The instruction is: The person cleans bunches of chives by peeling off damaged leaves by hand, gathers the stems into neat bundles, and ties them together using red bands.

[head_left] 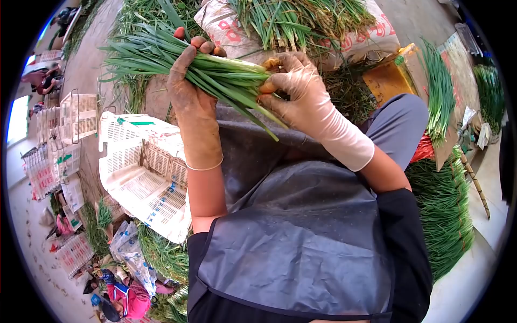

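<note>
A bunch of green chives point(215, 70) is held up in front of my dark apron point(301, 215), leaves to the left and pale stem ends to the right. My left hand point(191, 89), in a soiled thin glove with bare fingertips poking out, wraps around the middle of the bunch. At the stem ends, the fingers of my right hand point(301, 89), in a whitish glove with a stained fingertip area, close on the chives. A few leaves hang loose below the bunch. Just beyond, a heap of untrimmed chives point(301, 24) lies on a white sack point(385, 40) with red print.
A white plastic crate point(121, 156) stands on my left. A yellow container point(393, 81) sits beyond my knee. Bundled chives point(439, 215) are stacked on the right, with another bundle point(437, 81) on a board. A person in pink point(129, 299) is at the lower left, near more crates.
</note>
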`<state>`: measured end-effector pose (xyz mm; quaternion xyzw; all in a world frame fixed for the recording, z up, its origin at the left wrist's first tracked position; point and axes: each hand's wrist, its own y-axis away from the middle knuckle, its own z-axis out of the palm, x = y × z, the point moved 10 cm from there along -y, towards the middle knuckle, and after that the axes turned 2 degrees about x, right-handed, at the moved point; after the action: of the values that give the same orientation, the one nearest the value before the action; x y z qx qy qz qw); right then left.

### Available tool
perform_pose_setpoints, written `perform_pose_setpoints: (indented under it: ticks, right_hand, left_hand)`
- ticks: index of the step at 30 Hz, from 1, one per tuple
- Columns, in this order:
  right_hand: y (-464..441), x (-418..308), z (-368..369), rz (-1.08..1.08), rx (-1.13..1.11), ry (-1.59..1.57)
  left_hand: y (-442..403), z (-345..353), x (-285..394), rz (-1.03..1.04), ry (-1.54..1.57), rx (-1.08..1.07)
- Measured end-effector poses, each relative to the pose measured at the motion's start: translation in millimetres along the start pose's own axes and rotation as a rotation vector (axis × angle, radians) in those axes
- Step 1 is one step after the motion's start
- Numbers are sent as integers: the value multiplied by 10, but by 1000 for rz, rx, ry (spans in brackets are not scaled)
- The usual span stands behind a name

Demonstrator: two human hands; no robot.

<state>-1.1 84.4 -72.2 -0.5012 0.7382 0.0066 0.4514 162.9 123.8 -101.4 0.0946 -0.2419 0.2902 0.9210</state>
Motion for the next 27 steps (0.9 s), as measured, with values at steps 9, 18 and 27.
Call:
perform_pose_setpoints:
  ticks: [9,18,27]
  right_hand:
    - [81,376,-38,319,-118,-977]
    - [319,1130,-480,171,2,182]
    - [-260,-641,106,-416,101,431]
  left_hand:
    - [-47,-67,244,27,162,-50]
    - [17,-58,1019,259,157,-89]
    - [-56,13,557,188,182,-47]
